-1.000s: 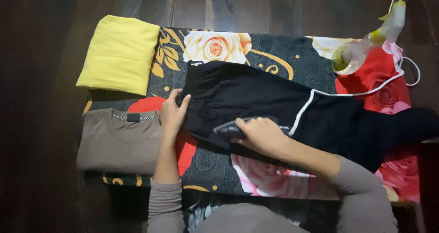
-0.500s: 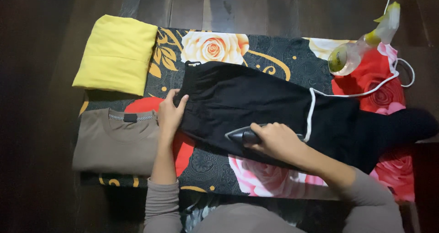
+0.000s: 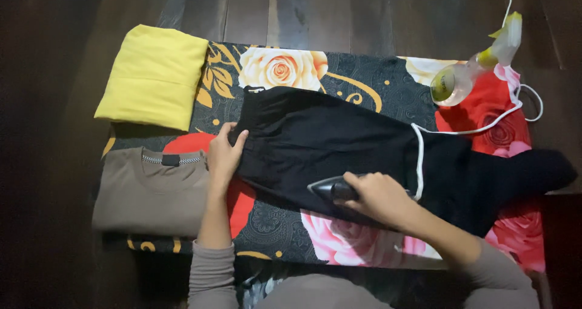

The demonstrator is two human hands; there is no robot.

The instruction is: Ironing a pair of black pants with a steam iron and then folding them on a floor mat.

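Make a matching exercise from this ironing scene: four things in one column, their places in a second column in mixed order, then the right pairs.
Things:
1. yellow folded cloth
2. brown shirt
3. spray bottle
4. iron

Places:
A. under the right hand, on the black garment
B. far right corner of the floral cloth, lying on its side
C. far left corner
D. near left, beside the left hand

Pairs: 1-C, 2-D, 3-B, 4-A
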